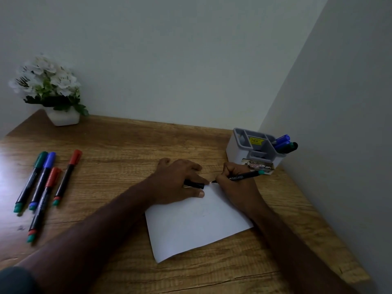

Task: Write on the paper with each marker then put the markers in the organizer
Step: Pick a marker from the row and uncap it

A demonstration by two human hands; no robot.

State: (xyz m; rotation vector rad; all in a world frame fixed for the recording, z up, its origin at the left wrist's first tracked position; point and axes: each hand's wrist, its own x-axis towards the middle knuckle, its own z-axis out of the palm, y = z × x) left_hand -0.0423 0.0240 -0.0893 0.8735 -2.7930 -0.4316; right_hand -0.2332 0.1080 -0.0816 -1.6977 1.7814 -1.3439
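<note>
Head view: right hand (pixel 237 185) grips a black marker (pixel 244 177) in a writing hold, fingers curled round the barrel, tip down at the far edge of the paper (pixel 197 225); teal end cap points toward the organizer (pixel 239 145); no ink mark legible from here. Left hand (pixel 180 181) lies on the far-left part of the sheet, apparently to pin it against sliding; a black cap (pixel 194 184) shows under its fingers, probably kept there for recapping; whether the fingers pinch it or only rest over it, cannot tell.

Organizer stands at the far right by the wall (pixel 339 102), near the writing hand, a short reach for drop-off; its right compartment already holds blue and green markers (pixel 285 143), leaning outward.

Four capped markers (pixel 42 185) (green, blue, two red) lie side by side well to the left on the table (pixel 118 145), apart from the paper; judged the untested queue.

Flower pot (pixel 63 117) at the far-left corner.
</note>
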